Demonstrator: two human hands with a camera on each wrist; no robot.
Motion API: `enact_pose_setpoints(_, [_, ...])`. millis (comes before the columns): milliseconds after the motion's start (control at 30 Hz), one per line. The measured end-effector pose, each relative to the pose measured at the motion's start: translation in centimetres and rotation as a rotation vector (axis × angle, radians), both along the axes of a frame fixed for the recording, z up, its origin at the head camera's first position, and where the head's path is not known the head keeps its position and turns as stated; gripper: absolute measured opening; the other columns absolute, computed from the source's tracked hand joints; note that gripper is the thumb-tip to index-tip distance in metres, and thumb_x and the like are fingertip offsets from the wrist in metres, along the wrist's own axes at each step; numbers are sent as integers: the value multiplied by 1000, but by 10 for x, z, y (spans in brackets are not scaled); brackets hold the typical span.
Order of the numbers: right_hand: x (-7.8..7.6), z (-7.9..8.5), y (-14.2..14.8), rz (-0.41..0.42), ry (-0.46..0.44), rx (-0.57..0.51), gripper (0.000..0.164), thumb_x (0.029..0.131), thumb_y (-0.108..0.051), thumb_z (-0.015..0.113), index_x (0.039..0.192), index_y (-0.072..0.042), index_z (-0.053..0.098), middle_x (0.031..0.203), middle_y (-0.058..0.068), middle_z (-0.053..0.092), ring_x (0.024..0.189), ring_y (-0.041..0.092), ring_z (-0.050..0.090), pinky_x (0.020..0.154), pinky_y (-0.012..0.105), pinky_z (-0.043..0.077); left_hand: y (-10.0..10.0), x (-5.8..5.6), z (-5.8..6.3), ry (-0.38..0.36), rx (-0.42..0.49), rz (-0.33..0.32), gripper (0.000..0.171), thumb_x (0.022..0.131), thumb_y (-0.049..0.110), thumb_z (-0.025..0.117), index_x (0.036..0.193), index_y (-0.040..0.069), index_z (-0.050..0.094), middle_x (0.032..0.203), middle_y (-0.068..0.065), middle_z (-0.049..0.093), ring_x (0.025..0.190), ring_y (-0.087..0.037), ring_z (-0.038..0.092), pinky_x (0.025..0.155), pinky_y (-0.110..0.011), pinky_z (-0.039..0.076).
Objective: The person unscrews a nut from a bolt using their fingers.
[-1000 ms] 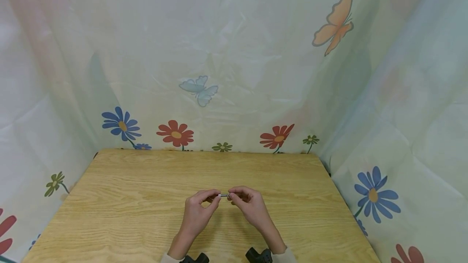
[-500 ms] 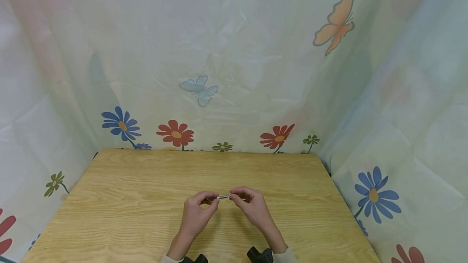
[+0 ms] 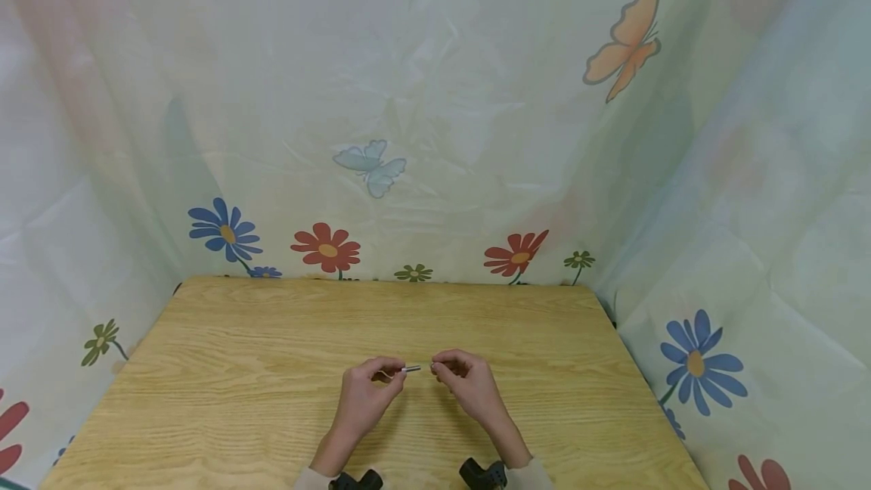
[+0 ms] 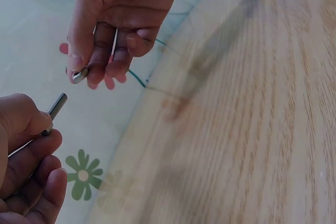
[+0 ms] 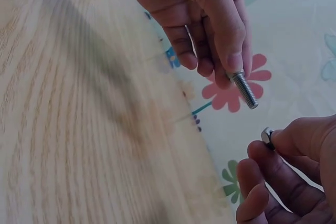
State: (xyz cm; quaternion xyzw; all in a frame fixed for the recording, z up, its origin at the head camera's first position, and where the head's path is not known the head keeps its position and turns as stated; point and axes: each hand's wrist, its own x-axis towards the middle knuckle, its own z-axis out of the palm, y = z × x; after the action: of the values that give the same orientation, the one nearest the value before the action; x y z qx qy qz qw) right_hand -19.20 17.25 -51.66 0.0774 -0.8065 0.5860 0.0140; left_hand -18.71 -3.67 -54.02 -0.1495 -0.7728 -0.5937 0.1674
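Observation:
My left hand [image 3: 367, 395] pinches a silvery threaded bolt [image 3: 412, 368] by its head end between thumb and fingertips. Its bare threaded shank [image 4: 58, 105] points toward my other hand. Across a small gap, my right hand [image 3: 471, 388] pinches a small metal nut [image 5: 267, 137] between thumb and forefinger. Bolt and nut are apart, roughly lined up with each other. Both hands are over the near middle of the wooden table, and fingertips cover most of the bolt's head.
The wooden table [image 3: 272, 324] fills the lower part of the head view. A cloth backdrop [image 3: 442, 97] printed with flowers and butterflies hangs behind it and at both sides. Black wrist cameras [image 3: 483, 473] sit by the sleeves.
The bolt's tip and the nut were together one second ago. Since then a gap has opened and widened, the right hand shifting slightly right and the bolt slightly left.

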Motion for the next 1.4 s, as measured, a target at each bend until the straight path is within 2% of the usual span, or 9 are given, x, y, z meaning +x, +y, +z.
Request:
enact_pose_setpoints(233, [-6,-12,3,39,0,59,15,98,-13,72,107,-2,76,93,12,76,83,37,71,60,22,53,0,-5,-8,-73,-38,-8,10,85,2,81,94,6,80,90,-2,78,78,-10,69,69,-26,60])
enact_pose_setpoints(367, [-9,-17,4,59,-7,88,16,98,-13,71,108,-1,75,94,11,75,82,33,70,61,22,53,1,-7,-12,-93,-68,-15,9,86,4,80,94,10,81,90,-1,78,78,-10,68,69,-25,60])
enact_pose_setpoints(667, [-14,-30,4,48,13,164,10,96,-11,73,101,-3,77,90,8,77,78,14,69,68,21,54,1,-11,-22,-57,-214,-9,9,87,5,80,93,11,81,89,1,77,76,-7,65,64,-20,55])
enact_pose_setpoints(800, [-15,-35,4,42,22,216,10,96,-13,72,101,-5,77,89,4,76,77,6,65,69,21,54,1,-13,-25,-72,-235,-15,7,87,5,79,93,9,81,90,-1,77,77,-10,66,65,-20,54])
enact_pose_setpoints(1100, [-16,-39,3,25,11,257,11,96,-10,72,100,-1,77,89,5,75,77,9,64,67,20,52,1,-17,-29,-109,-270,-29,8,88,4,77,95,6,81,91,-2,79,84,-12,70,70,-23,55])
enact_pose_setpoints(1400, [-16,-41,1,24,6,321,5,94,-7,72,95,-4,76,85,3,73,75,7,63,65,19,52,2,-18,-32,-101,-344,-53,8,89,2,76,96,4,80,94,-4,79,92,-19,74,77,-30,59])
